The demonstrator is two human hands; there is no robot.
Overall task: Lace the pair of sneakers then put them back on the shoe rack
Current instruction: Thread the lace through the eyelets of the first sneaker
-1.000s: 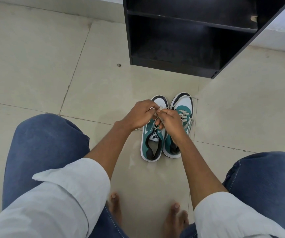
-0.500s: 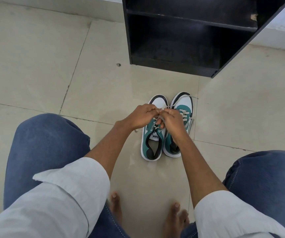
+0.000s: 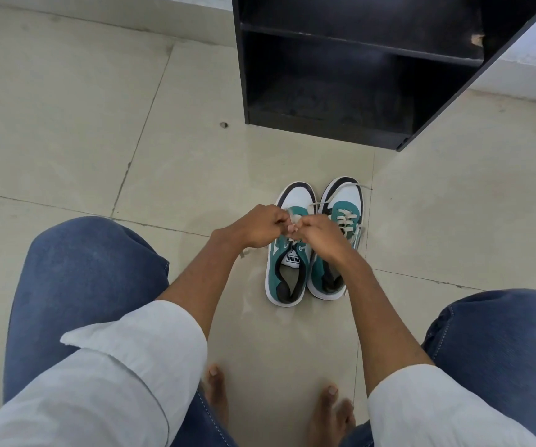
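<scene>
Two teal, white and black sneakers stand side by side on the tiled floor, toes pointing away from me. Over the left sneaker (image 3: 287, 272) my left hand (image 3: 257, 225) and my right hand (image 3: 320, 235) meet, each pinching a piece of its cream lace (image 3: 293, 217). The right sneaker (image 3: 341, 204) shows cream lacing across its front, and a loose lace end runs over its white toe. The black shoe rack (image 3: 341, 75) stands just beyond the sneakers with bare shelves.
My knees in blue jeans (image 3: 89, 275) flank the sneakers on both sides, and my bare feet (image 3: 216, 391) rest on the floor below them. A small dark speck (image 3: 223, 125) lies on the tiles left of the rack. A low white wall edge runs behind.
Both hands have drawn slightly toward me along the left sneaker while staying pinched together on its lace. The sneakers have not moved.
</scene>
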